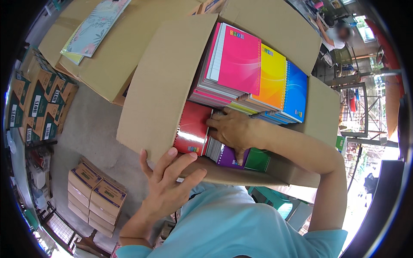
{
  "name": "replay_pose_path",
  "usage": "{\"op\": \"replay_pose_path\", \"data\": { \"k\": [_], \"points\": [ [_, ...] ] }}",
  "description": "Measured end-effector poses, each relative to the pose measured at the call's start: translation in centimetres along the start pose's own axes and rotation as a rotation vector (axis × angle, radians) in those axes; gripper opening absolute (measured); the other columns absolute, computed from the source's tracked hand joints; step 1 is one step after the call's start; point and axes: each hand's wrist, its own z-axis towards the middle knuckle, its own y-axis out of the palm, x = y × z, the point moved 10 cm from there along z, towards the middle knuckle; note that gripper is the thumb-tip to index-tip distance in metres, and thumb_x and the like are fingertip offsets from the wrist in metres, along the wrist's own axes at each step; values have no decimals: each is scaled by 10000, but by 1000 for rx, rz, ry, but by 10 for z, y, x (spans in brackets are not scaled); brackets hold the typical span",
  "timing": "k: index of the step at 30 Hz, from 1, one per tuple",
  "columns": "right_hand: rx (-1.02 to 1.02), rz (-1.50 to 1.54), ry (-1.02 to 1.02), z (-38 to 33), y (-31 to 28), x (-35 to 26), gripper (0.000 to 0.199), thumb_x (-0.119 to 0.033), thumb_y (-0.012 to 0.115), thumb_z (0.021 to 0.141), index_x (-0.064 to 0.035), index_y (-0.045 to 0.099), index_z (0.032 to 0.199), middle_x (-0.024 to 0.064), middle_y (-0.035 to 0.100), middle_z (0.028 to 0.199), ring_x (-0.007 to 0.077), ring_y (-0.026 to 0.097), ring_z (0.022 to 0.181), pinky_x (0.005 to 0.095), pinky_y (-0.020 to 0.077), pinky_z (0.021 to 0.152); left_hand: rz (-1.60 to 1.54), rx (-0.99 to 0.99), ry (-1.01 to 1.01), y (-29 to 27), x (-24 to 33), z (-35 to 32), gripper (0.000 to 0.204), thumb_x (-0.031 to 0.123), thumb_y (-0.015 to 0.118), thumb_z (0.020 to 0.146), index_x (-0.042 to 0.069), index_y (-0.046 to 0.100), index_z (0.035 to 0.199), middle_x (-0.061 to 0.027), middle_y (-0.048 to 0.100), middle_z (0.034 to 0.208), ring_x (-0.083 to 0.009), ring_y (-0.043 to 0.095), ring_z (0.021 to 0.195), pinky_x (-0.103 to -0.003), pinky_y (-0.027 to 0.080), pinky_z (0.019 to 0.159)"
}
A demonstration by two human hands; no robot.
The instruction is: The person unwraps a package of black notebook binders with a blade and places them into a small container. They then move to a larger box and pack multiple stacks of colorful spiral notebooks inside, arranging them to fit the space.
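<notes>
An open cardboard carton (161, 88) holds upright-packed stacks of spiral notebooks. Pink notebooks (241, 60), yellow-orange notebooks (273, 79) and blue notebooks (296, 92) rise high along its far side. Lower on the near side lie a red notebook (191, 129), a purple notebook (230, 157) and a green notebook (257, 160). My right hand (234, 131) reaches into the carton, fingers spread at the red notebook's right edge and thumb over the purple one; nothing is lifted. At the carton's near left corner, my left hand (172, 176) has its fingers spread, fingertips by the red notebook's near edge.
Another large carton (107, 64) stands at the far left with a floral notebook (97, 28) on it. Small boxes are stacked on the floor (97, 195), and more stacked boxes (41, 101) stand at left. A person (337, 36) sits at the far right.
</notes>
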Motion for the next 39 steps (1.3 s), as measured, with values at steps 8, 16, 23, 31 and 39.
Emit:
{"op": "replay_pose_path", "data": {
  "k": [8, 16, 23, 31, 39],
  "points": [
    [-20, 104, 17, -24, -9, -3, 761, -434, 885, 508, -42, 670, 1124, 45, 621, 1205, 228, 538, 1199, 427, 347, 1089, 46, -52, 22, -2, 1, 2, 297, 143, 763, 735, 326, 687, 956, 51, 537, 1309, -218, 313, 1415, -590, 61, 1184],
    [149, -15, 15, -36, -15, -3, 674, -300, 839, 586, -35, 641, 1173, 75, 643, 1193, 217, 589, 1167, 411, 423, 1031, 69, -64, 47, 0, 1, 2, 298, 141, 782, 734, 346, 684, 927, 52, 515, 1297, -232, 266, 1432, -586, 66, 1197],
    [193, -22, 21, -44, -17, -4, 468, -188, 668, 745, -18, 654, 1180, 110, 642, 1257, 225, 593, 1198, 409, 428, 1035, 55, -66, 55, 1, 3, 3, 327, 115, 772, 728, 348, 687, 941, 50, 511, 1309, -238, 263, 1434, -590, 60, 1196],
    [193, -48, -22, -40, -20, -5, 462, -165, 690, 702, 0, 659, 1133, 139, 653, 1198, 284, 584, 1205, 426, 419, 1054, 50, -73, 50, 1, 2, 3, 329, 114, 770, 734, 350, 688, 949, 50, 505, 1317, -235, 262, 1435, -588, 57, 1197],
    [122, 121, -129, -20, -15, -10, 467, -161, 748, 546, -21, 671, 985, 137, 652, 1007, 309, 618, 1012, 425, 442, 1007, 59, -81, 51, 0, 3, 2, 297, 158, 785, 737, 349, 688, 943, 41, 497, 1335, -238, 261, 1431, -584, 66, 1195]
  ]
}}
